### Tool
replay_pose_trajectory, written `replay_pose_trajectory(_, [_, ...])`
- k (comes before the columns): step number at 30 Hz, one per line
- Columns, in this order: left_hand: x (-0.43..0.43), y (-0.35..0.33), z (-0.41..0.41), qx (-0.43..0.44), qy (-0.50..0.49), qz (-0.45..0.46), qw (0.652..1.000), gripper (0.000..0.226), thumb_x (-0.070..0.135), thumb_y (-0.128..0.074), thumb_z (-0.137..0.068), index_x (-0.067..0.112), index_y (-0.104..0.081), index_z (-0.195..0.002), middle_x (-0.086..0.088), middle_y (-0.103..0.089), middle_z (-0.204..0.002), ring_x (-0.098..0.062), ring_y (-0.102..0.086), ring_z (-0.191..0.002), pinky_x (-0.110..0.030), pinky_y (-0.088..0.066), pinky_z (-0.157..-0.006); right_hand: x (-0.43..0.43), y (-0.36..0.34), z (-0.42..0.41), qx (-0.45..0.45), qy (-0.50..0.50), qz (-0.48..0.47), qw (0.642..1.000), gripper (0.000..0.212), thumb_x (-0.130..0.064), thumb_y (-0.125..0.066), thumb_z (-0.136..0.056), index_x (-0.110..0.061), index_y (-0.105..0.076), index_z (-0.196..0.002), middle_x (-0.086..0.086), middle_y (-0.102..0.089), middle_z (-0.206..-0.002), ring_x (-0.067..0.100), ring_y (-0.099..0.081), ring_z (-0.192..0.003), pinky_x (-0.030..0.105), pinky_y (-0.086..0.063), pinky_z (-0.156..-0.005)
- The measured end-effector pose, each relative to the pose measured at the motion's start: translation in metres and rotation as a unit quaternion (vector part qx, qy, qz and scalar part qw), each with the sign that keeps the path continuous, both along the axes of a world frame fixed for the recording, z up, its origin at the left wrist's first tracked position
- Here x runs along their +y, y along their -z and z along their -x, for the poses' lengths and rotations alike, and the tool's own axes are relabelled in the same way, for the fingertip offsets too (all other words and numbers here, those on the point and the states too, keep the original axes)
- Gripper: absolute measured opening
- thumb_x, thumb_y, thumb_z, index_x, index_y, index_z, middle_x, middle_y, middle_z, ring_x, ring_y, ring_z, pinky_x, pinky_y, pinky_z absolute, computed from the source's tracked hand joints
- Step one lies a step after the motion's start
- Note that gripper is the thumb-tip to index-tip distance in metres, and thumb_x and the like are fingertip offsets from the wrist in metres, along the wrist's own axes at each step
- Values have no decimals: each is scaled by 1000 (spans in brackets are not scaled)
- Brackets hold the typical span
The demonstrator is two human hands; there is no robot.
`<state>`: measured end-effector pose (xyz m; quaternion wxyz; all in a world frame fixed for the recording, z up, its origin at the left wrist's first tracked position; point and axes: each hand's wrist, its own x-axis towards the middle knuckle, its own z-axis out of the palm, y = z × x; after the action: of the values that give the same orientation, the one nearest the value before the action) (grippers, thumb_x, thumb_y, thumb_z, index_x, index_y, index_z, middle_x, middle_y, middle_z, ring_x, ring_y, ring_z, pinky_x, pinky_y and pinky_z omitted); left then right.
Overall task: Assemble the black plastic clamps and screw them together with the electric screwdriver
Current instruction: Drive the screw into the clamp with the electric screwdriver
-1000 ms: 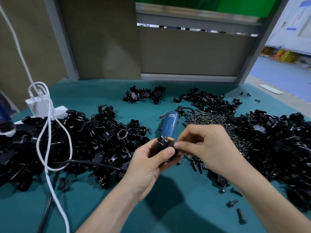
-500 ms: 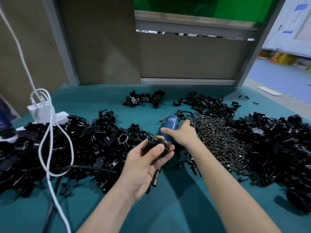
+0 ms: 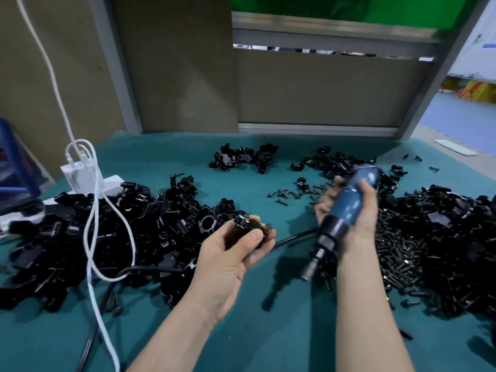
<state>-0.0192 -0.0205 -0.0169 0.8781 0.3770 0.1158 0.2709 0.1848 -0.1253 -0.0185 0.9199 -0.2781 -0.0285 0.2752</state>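
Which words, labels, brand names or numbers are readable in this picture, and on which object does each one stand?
No text here can be read.
Electric screwdriver in the right hand: the blue body is blurred, so no label is legible.
White panel at the top right: it has a small blue mark, too small to read.
Black clamp in the left hand: no marking is visible.

Bare forearms (image 3: 359, 304), left hand (image 3: 228, 260), right hand (image 3: 369, 213).
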Motion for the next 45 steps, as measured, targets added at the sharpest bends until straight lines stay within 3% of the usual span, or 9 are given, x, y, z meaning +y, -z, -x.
replay_pose_trajectory(4, [3,14,-3,102,-26,-169,980,16,4,-76,-73,17,-74,-82,-7,-74,-88,-27,-71,-94,-32,-57,-82,-11,-19,0,24,32,-169,985,33,-24,-69,-76,-10,-58,-105,5,-70,-95,15,-62,-67,29,-56,-72])
replay_pose_trajectory(7, [-1,21,-1,175,-23,-303,936,19,15,-79,-75,26,-72,-89,1,-74,-90,-12,-68,-87,-30,-53,-83,-9,-33,1,11,66,-180,981,36,-27,-69,-78,-16,-52,-107,-1,-66,-83,10,-53,-50,22,-50,-52])
replay_pose_trajectory(9, [-4,22,-1,191,-21,-333,923,20,24,-79,-73,25,-70,-90,-2,-74,-90,-19,-68,-87,-36,-52,-82,-7,-39,3,14,81,-167,983,32,-34,-68,-80,-18,-53,-104,-3,-64,-78,9,-50,-48,21,-46,-48])
replay_pose_trajectory(14, [-5,22,-2,198,-24,-340,919,19,20,-79,-76,27,-70,-90,-4,-74,-89,-27,-67,-91,-43,-52,-88,-10,-49,6,6,105,-138,985,23,-37,-62,-89,-19,-53,-100,-4,-63,-76,8,-47,-46,20,-43,-47])
replay_pose_trajectory(23, [-6,22,-3,169,-27,-306,937,33,40,-78,-61,25,-71,-89,-13,-72,-95,-38,-66,-99,-57,-47,-96,-1,-58,16,-44,104,-93,989,18,-36,-60,-91,-19,-55,-93,-4,-61,-75,8,-47,-47,20,-42,-48])
replay_pose_trajectory(27, [-5,24,-3,181,-39,-347,920,23,32,-77,-66,26,-69,-88,-10,-73,-90,-25,-69,-89,-36,-53,-88,-1,-59,18,-47,113,-84,989,17,-34,-60,-90,-18,-56,-90,-4,-60,-74,8,-46,-46,20,-43,-47])
replay_pose_trajectory(32, [-7,24,-3,182,-37,-351,918,19,27,-76,-69,21,-67,-86,-11,-73,-88,-35,-66,-92,-49,-51,-89,-1,-60,18,-44,118,-77,989,17,-32,-58,-90,-17,-56,-84,-6,-58,-71,8,-46,-44,20,-42,-45])
replay_pose_trajectory(41, [-4,27,-1,198,-48,-370,906,15,19,-79,-77,21,-67,-85,-4,-71,-83,-10,-61,-73,-20,-47,-69,1,-59,19,-52,108,-80,990,16,-31,-58,-90,-17,-55,-84,-5,-57,-72,8,-46,-44,20,-42,-43])
replay_pose_trajectory(45, [-4,28,-1,197,-51,-380,902,14,17,-78,-78,19,-67,-85,-4,-71,-82,-9,-60,-72,-18,-46,-67,2,-59,19,-54,106,-80,990,16,-31,-58,-90,-17,-55,-85,-5,-58,-72,7,-46,-45,20,-42,-44])
